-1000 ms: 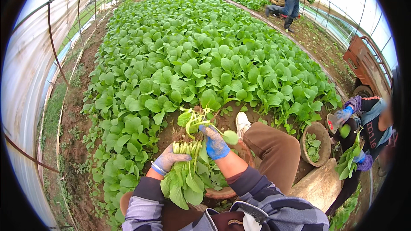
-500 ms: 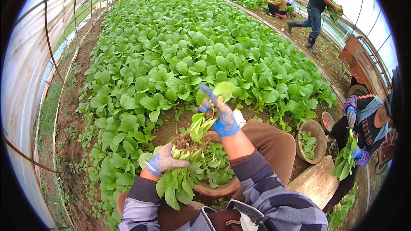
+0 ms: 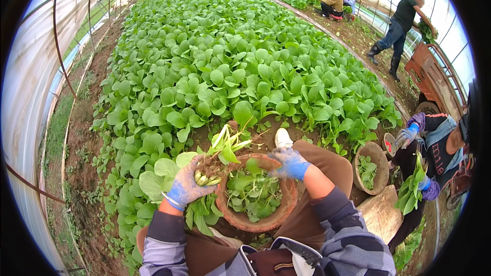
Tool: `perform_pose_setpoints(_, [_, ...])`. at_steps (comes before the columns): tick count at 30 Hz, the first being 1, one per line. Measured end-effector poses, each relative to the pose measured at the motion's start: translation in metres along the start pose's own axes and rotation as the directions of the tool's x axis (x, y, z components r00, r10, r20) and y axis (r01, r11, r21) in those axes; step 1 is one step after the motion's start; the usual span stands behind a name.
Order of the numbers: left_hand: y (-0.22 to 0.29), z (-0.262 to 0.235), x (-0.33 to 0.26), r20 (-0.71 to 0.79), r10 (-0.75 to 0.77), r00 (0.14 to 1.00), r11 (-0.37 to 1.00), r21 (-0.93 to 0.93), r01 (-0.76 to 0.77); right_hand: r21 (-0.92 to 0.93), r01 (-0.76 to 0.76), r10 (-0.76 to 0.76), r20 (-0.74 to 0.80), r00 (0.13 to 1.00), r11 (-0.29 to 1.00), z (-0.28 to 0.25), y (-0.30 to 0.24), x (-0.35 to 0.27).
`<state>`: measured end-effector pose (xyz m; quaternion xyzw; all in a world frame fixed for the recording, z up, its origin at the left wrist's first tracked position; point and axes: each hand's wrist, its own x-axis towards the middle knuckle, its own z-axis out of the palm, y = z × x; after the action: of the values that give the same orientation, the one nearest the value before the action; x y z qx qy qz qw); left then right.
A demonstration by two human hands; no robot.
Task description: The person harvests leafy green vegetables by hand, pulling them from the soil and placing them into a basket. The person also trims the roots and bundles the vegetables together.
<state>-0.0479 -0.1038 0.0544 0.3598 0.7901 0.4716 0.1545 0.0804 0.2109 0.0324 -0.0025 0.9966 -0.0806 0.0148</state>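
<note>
My left hand [image 3: 192, 183], in a blue and grey glove, is closed round a bunch of leafy greens [image 3: 202, 215]; pale stems and soil-covered roots stick out by the thumb. Another plant with whitish stems [image 3: 225, 144] lies against the far side of this bunch; I cannot tell whether the hand grips it too. My right hand [image 3: 292, 164], in a matching glove, is over the right rim of a reddish-brown basin [image 3: 289, 199], fingers apart and slightly blurred. Loose green leaves [image 3: 254, 194] fill the basin. A blurred leaf [image 3: 251, 165] shows above them, apart from that hand.
Rows of greens [image 3: 220, 61] stretch ahead. At right, a co-worker's gloved hand [image 3: 409, 134] is near a small bowl [image 3: 390, 144]; a second basin [image 3: 372, 168] and a wooden board [image 3: 381, 214] are nearby. Another person [image 3: 401, 25] carries greens beside an orange cart [image 3: 434, 74].
My right hand has come down from above the bunch to the basin's right side. A blurred leaf now shows over the basin. The standing person has moved right toward the cart.
</note>
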Motion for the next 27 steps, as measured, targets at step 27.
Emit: perform_pose_setpoints(27, [0.008,0.015,-0.006,0.041,0.01,0.999,0.916,0.4,-0.025,0.279,0.154,0.001,-0.486,0.874,0.948,-0.039,-0.045,0.044])
